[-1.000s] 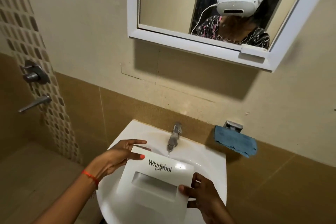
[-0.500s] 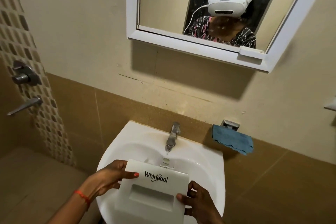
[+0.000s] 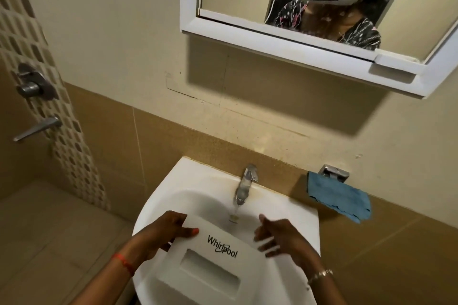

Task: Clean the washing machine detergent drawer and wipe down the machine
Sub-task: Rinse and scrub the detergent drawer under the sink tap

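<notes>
The white Whirlpool detergent drawer (image 3: 210, 267) lies over the white sink (image 3: 198, 176), front panel up, with its recessed handle facing me. My left hand (image 3: 163, 233) grips the drawer's upper left corner, thumb on top. At the drawer's right edge my right hand (image 3: 280, 235) is blurred, its fingers spread and holding nothing. The chrome tap (image 3: 245, 186) stands just beyond the drawer, and a thin stream seems to fall from its spout. The drawer's far end lies under the tap and is mostly hidden.
A blue cloth (image 3: 339, 198) hangs on a metal holder on the wall right of the sink. A white-framed mirror (image 3: 272, 42) hangs above. Shower fittings (image 3: 32, 86) and a lever tap (image 3: 37, 127) are on the left wall.
My right hand has let go of the drawer's lower right corner and moved up beside its right edge, fingers spread. The drawer has sunk lower into the sink. My left hand keeps its grip.
</notes>
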The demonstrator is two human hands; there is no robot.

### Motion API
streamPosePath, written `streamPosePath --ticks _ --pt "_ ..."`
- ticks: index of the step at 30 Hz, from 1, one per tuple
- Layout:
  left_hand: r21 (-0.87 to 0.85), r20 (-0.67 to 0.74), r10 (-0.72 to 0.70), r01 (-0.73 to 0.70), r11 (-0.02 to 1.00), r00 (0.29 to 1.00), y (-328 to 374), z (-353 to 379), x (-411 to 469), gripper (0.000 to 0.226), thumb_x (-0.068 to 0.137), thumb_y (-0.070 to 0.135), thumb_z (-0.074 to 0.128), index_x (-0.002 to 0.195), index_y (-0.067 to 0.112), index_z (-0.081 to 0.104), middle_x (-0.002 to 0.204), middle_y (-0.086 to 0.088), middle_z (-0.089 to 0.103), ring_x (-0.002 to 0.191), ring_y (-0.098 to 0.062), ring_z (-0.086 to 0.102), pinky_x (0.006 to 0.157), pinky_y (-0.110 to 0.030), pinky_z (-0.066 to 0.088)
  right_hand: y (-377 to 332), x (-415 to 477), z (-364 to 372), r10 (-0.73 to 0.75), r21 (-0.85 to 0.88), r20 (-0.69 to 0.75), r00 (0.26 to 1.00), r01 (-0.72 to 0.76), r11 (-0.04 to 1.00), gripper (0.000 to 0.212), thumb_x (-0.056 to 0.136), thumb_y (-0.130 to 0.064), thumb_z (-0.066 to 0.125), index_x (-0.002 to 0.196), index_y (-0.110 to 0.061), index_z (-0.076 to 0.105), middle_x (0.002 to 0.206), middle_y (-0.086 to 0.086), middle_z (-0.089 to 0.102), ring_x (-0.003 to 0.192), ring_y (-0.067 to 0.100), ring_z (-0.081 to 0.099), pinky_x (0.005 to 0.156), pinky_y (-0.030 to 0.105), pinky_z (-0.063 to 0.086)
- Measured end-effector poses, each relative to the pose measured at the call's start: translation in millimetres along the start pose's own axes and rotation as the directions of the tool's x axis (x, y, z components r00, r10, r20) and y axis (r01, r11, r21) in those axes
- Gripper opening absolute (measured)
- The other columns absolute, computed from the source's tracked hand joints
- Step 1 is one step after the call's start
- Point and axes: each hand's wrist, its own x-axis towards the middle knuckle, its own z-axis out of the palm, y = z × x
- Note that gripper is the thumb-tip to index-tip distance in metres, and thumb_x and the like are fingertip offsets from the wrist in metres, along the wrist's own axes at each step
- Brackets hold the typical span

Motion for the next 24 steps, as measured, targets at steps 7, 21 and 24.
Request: streamPosePath --ticks 7,21,24 --pt "-0.025 -0.024 0.015 -0.016 1.0 1.0 14 -3 8 0.016 0.081 0.018 0.069 0.092 0.006 0.071 0.082 -0.004 0.074 0.065 -0.011 0.069 0.049 -0.02 0.049 -58 87 -4 -0.322 -0.156 -0.32 0.891 0.286 0.946 0.038 0.091 -0.024 0.059 0.076 0.01 0.065 0.062 0.017 0.061 0.041 0.016 0.054 0.047 0.029 0.048" --pt "-0.019 -0.063 -0.005 0.004 1.0 0.998 34 0 25 0.008 0.082 0.019 0.069 0.084 0.012 0.069 0.08 -0.003 0.072 0.059 -0.011 0.067 0.045 -0.017 0.047 -81 133 10 -0.335 -0.384 -0.336 0.88 0.197 0.902 0.026 0.079 -0.029 0.051 0.077 -0.006 0.064 0.082 0.014 0.065 0.07 0.027 0.058 0.067 0.031 0.046" --pt "-0.015 -0.07 -0.007 0.006 1.0 0.997 31 0 26 0.007 0.081 0.021 0.07 0.079 0.014 0.069 0.08 -0.004 0.072 0.061 -0.013 0.067 0.046 -0.018 0.047 -79 139 18 -0.328 -0.375 -0.345 0.88 0.191 0.907 0.032 0.086 -0.025 0.046 0.092 -0.001 0.065 0.092 0.013 0.063 0.084 0.027 0.06 0.068 0.028 0.04"
